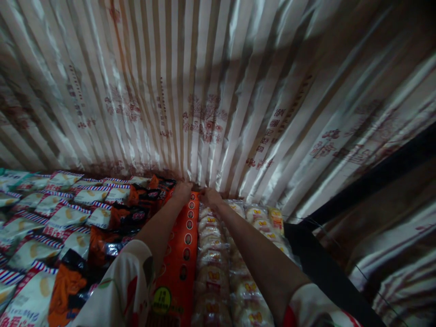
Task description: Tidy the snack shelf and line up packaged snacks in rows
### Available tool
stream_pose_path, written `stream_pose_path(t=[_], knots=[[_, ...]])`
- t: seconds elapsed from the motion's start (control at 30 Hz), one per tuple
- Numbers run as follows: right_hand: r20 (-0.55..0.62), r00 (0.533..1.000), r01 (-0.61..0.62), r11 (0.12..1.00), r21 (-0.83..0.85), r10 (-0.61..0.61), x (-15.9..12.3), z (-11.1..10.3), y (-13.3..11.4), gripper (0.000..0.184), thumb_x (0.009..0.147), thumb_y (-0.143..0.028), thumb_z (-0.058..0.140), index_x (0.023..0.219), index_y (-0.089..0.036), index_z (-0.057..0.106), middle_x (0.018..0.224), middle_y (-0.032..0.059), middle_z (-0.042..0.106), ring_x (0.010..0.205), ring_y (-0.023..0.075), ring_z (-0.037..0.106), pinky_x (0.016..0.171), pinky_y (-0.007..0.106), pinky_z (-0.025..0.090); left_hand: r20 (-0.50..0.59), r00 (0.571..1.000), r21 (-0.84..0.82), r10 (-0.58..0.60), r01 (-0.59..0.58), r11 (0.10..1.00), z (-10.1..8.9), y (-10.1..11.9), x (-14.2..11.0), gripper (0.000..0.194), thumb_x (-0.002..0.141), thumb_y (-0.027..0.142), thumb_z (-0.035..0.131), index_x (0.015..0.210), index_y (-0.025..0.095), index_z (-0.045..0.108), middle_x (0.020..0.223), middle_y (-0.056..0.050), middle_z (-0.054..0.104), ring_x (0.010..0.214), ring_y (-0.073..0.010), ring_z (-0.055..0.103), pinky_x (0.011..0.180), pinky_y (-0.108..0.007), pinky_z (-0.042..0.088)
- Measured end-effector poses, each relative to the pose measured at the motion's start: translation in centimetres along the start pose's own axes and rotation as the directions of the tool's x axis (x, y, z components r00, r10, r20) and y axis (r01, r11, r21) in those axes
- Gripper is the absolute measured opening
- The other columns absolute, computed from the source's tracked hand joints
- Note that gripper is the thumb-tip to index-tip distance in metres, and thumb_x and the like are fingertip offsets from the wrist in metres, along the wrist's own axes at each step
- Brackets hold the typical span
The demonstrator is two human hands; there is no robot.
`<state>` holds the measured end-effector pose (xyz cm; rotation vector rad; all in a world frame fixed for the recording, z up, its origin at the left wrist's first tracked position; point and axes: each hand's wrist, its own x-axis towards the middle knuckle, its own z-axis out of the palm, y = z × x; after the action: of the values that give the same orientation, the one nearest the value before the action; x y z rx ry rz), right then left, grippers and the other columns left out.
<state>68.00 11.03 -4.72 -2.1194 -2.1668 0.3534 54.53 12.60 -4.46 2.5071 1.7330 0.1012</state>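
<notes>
Both my arms stretch forward to the far end of a long, flat orange package (185, 254) with a row of round pictures and a yellow circle near me. My left hand (183, 189) is closed at its far left corner, the fingertips partly hidden. At the far right corner my right hand (210, 198) has its fingers bent in a pinch on the orange edge. Along the right side of the package run rows of clear-wrapped round pastries (213, 272) with yellow and red labels. Orange and black snack packets (102, 245) lie along its left side.
White packets with striped tops (64, 218) fill the left in rows. Behind the goods hangs a shiny striped curtain-like sheet (204, 68) with printed red flowers and dark characters. A dark bar (368, 175) slants up at right, above a black surface (313, 254).
</notes>
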Motion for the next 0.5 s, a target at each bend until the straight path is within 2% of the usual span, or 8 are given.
stream_pose_path(t=[0.13, 0.23, 0.37, 0.5], knots=[[-0.100, 0.994, 0.048, 0.999, 0.019, -0.046, -0.4, -0.5, -0.1, 0.024, 0.082, -0.025, 0.057, 0.103, -0.017, 0.065, 0.103, 0.0076, 0.069, 0.094, 0.0156, 0.063, 0.076, 0.020, 0.045, -0.004, 1.000, 0.019, 0.014, -0.013, 1.000, -0.3, 0.1, -0.1, 0.028, 0.085, 0.007, 0.044, 0.107, 0.013, 0.060, 0.103, -0.013, 0.067, 0.100, -0.0178, 0.063, 0.090, -0.027, 0.045], [-0.139, 0.983, 0.121, 0.992, 0.021, -0.117, -0.6, -0.9, -0.3, 0.020, 0.083, -0.020, 0.055, 0.099, -0.019, 0.067, 0.099, 0.0042, 0.070, 0.089, 0.0123, 0.063, 0.078, 0.018, 0.044, -0.002, 0.999, 0.033, 0.035, -0.035, 0.999, -0.5, 0.1, -0.2, 0.024, 0.085, 0.010, 0.048, 0.105, 0.013, 0.061, 0.104, -0.013, 0.066, 0.100, -0.0182, 0.063, 0.090, -0.027, 0.046], [-0.109, 0.977, 0.186, 0.983, 0.000, -0.185, -0.9, -1.2, -0.4, 0.019, 0.081, -0.018, 0.056, 0.091, -0.020, 0.072, 0.087, 0.0021, 0.073, 0.080, 0.0125, 0.065, 0.078, 0.020, 0.044, 0.009, 0.998, 0.056, 0.067, -0.067, 0.996, -1.4, 0.1, -0.9, 0.024, 0.084, 0.010, 0.048, 0.104, 0.012, 0.063, 0.106, -0.015, 0.065, 0.101, -0.0194, 0.062, 0.091, -0.030, 0.046], [-0.056, 0.974, 0.219, 0.975, -0.044, -0.221, -1.2, -1.2, -0.6, 0.020, 0.080, -0.019, 0.058, 0.090, -0.023, 0.074, 0.088, 0.0009, 0.074, 0.082, 0.0137, 0.065, 0.079, 0.020, 0.043, 0.047, 0.993, 0.075, 0.108, -0.111, 0.991, -2.7, 0.2, -2.1, 0.030, 0.084, 0.004, 0.043, 0.104, 0.010, 0.064, 0.106, -0.016, 0.065, 0.101, -0.0200, 0.062, 0.092, -0.031, 0.046]])
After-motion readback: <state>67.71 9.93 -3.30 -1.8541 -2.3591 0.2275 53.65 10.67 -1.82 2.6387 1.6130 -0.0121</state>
